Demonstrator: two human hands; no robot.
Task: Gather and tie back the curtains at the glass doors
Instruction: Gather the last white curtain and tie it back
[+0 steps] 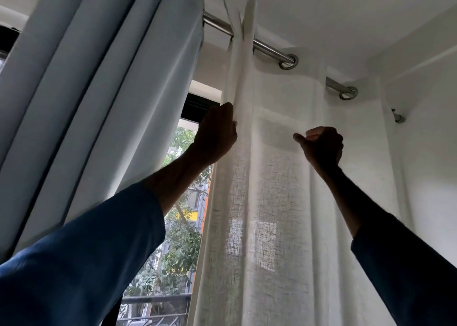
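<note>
Gathering looked barely begun: under the rod (269,50) the sheer curtain (279,177) hung spread and untied, the left hand (216,133) gripping its leading edge, the right hand (321,145) fisted farther along the rod, whether holding cloth I couldn't tell.

White wall (432,140) and ceiling (321,9), daylit leafy trees (180,246) and buildings (192,200) outside
</note>
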